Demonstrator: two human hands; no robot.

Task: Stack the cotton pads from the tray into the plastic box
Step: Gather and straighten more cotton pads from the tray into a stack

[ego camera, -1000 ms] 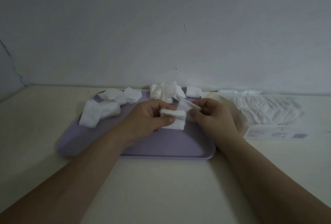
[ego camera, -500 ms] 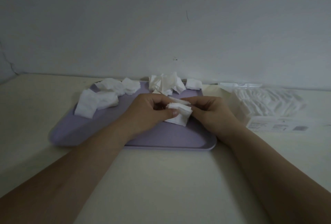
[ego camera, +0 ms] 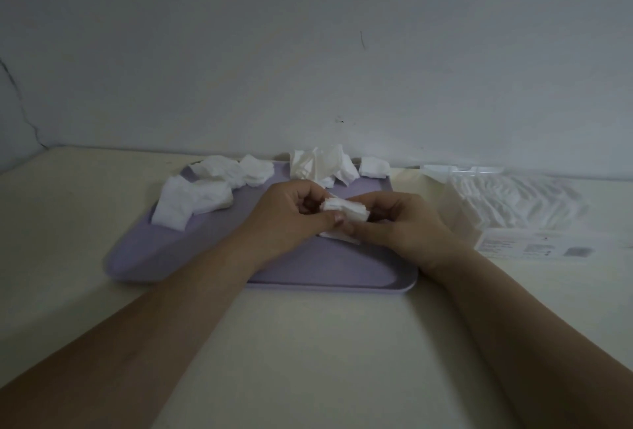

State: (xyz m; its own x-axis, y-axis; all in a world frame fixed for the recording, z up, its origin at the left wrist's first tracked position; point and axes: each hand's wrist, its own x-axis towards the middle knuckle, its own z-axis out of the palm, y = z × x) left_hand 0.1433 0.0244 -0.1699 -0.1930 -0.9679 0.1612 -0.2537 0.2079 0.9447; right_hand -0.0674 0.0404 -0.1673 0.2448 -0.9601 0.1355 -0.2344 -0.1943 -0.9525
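The left hand [ego camera: 287, 216] and right hand [ego camera: 407, 228] are bare, as are both forearms [ego camera: 171, 308].

Nothing legible in this view. Only candidate is the white label [ego camera: 524, 247] on the front face of the plastic box [ego camera: 513, 199], just right of the right grip [ego camera: 404, 223]. It carries faint print lines and two dark square patches, all too blurred to read.
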